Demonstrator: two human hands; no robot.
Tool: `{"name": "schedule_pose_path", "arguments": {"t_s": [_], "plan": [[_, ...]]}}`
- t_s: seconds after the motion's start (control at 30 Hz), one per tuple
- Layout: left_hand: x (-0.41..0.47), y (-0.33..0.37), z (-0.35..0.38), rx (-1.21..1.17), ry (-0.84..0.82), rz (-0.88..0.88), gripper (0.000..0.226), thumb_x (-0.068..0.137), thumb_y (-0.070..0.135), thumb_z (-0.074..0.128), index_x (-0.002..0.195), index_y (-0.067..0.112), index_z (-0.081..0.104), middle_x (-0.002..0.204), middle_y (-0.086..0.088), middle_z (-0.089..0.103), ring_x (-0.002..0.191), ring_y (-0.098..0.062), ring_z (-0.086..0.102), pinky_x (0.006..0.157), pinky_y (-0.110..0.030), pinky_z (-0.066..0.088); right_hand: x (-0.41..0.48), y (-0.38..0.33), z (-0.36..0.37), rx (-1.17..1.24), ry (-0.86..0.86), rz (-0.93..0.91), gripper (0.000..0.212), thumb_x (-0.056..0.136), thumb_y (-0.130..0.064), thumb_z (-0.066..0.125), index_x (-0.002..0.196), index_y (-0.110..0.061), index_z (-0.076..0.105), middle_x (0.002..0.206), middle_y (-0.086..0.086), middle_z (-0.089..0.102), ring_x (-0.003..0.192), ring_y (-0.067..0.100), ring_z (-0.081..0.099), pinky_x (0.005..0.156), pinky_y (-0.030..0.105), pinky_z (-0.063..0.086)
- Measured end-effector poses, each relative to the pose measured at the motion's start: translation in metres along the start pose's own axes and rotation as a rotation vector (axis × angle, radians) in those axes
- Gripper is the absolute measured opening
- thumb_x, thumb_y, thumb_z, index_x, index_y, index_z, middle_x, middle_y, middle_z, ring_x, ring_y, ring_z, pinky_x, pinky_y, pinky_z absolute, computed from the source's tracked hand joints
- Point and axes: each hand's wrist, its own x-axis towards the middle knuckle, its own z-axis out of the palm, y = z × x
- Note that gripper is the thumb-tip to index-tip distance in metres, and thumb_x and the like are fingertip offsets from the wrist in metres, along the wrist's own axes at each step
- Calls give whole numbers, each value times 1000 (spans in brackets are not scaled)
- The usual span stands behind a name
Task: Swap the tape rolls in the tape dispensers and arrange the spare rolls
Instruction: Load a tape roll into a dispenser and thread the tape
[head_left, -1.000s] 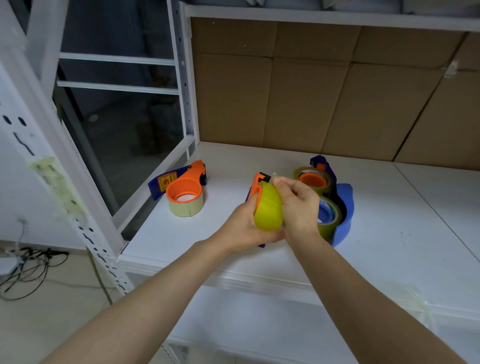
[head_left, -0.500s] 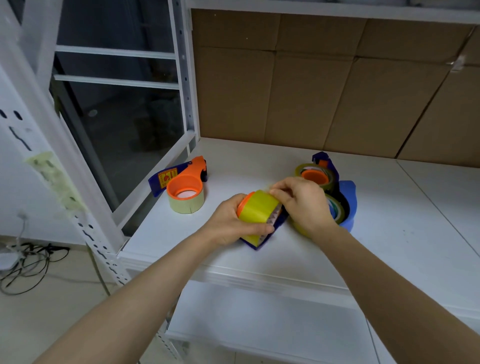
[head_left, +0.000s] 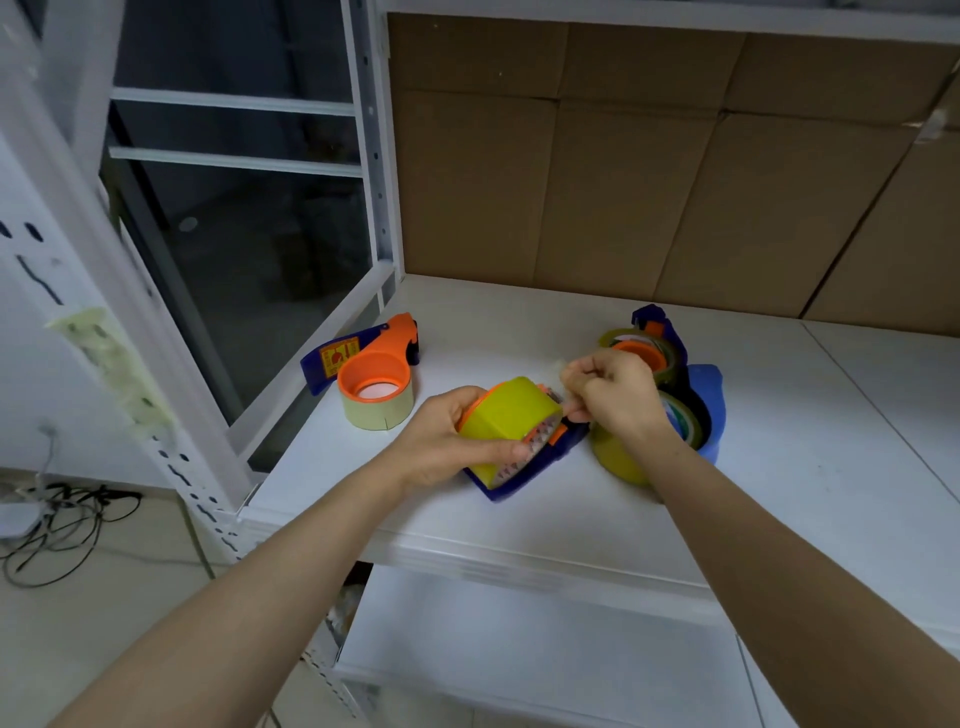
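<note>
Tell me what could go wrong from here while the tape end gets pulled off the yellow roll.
1. The right hand seems to pinch the loose tape end; it may fold back and stick to itself or the fingers.
2. The left hand grips the yellow roll on the blue dispenser from one side; a hard pull might twist it loose.
3. The spare rolls sit right behind the right hand and could get knocked.
</note>
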Motion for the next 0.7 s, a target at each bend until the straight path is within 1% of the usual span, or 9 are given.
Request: {"name": "schedule_pose_path", "arguments": {"t_s": [0.07,0.13,0.2,0.27,0.37,0.43,0.53,0.6,0.7], "plan": [[0,-2,1,-44,72,-12,32,65,17,84,88,12,61,81,-1,65,75,-14,61,66,-23,50,1,0,-2,77,20,62,9,93,-6,48,92,-4,57,64,6,62,57,22,66,69,43,59],[0,-3,1,-111,190,-33,23,71,25,79,80,11,63,68,3,66,63,-11,61,58,-19,50,5,-3,-7,92,45,71,8,94,-4,46,95,-4,55,67,6,61,50,19,65,57,34,58],[2,-4,-2,-110,219,-45,17,75,27,73,77,13,64,62,8,67,58,-6,62,57,-17,51,10,-7,-12,79,28,76,6,92,-5,49,92,-3,55,66,6,59,47,16,64,51,26,55],[3,-5,-5,-141,193,-59,13,80,24,69,78,13,64,65,6,68,59,-5,63,58,-16,51,12,-9,-16,193,-36,168,7,89,-8,56,83,-4,56,65,8,59,47,13,65,52,23,55],[4,-7,-7,-244,166,-53,17,73,25,70,76,9,62,64,4,66,59,-7,62,57,-16,49,12,-3,-17,287,-117,277,20,80,-17,73,87,-3,60,64,7,59,51,12,65,53,22,55],[4,-9,-7,-267,168,-38,21,68,28,66,72,8,62,61,2,65,57,-9,61,57,-19,49,12,3,-16,249,-102,314,25,76,-17,76,90,-1,62,61,8,60,50,13,63,47,20,54],[6,-11,-6,-282,219,-34,32,67,31,77,73,4,61,66,-8,60,57,-16,57,57,-22,48,15,4,-13,94,-85,322,19,76,-14,76,78,0,63,59,11,61,48,17,58,41,20,49],[6,-9,-3,-273,272,-30,33,71,33,72,72,3,61,65,-9,60,56,-16,56,57,-23,47,18,2,-10,-34,-107,299,19,79,-12,73,70,0,62,58,12,60,46,19,55,44,24,48],[8,-9,-2,-314,362,-44,26,79,26,68,62,8,60,53,1,63,48,-10,59,53,-19,50,19,-1,-1,-241,-151,273,22,86,-22,66,74,-4,61,66,15,67,61,25,66,68,37,59]]}}
